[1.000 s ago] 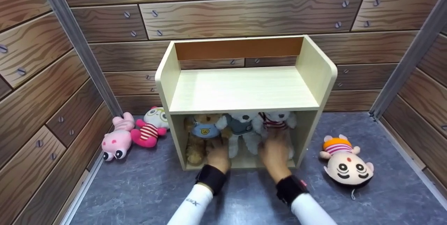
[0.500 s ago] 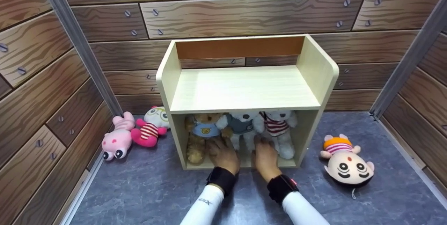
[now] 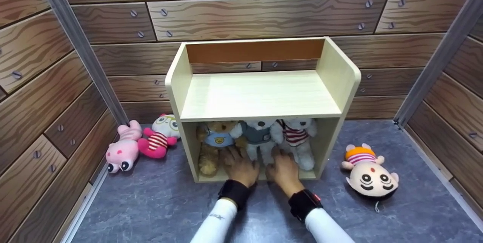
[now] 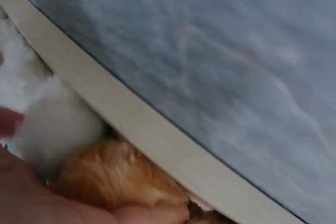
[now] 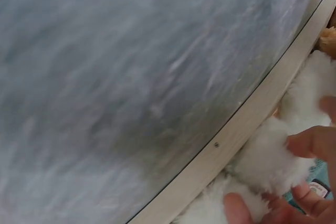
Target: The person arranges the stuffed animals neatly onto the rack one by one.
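Note:
In the head view, three teddy bears sit side by side in the lower compartment of a pale wooden shelf: a brown bear in blue, a white bear in a teal top, and another white bear in striped red. My left hand reaches in with fingers outstretched, between the brown bear's leg and the middle bear. My right hand holds the middle bear's white foot between thumb and fingers. In the left wrist view, a finger lies along brown fur.
Left of the shelf lie a pink plush toy and a red-striped plush toy. A plush doll lies on its back on the grey floor to the right. Wood-patterned panels stand behind and at both sides.
Both hands have come inward from the outer bears toward the middle one, the right hand leaving the striped bear. In the last half second they have shifted only slightly.

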Tool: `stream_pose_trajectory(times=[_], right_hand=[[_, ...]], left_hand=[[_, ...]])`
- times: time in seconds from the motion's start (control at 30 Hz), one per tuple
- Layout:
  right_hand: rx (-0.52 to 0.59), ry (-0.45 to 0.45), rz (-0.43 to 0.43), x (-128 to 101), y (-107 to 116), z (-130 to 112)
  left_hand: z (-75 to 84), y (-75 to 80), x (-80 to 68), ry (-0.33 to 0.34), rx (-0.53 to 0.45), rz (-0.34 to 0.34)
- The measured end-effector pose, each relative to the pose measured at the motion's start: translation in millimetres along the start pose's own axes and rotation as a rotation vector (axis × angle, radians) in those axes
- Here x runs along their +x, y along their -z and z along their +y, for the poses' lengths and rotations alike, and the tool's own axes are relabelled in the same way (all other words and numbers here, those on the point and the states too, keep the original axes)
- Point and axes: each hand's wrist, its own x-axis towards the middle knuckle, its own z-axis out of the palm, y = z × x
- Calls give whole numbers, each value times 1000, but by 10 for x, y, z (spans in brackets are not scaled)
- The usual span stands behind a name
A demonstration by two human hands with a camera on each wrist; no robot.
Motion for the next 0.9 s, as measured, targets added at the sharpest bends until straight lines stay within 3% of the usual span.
stream_pose_trajectory(times=[0.13, 0.27, 0.5, 0.77, 0.9], right_hand=[[11, -35, -16, -4, 40, 28], [17, -42, -11, 1, 48, 28], [42, -30, -15, -16, 42, 14], [166, 4, -55, -28, 29, 31], [201, 19, -41, -36, 32, 48]], left_hand=[[-27, 224, 17, 36, -49, -61], [33, 335, 3, 34, 13, -20], [109, 267, -5, -60, 87, -56], [72, 192, -30, -97, 29, -2], [14, 221, -47, -105, 6, -65]])
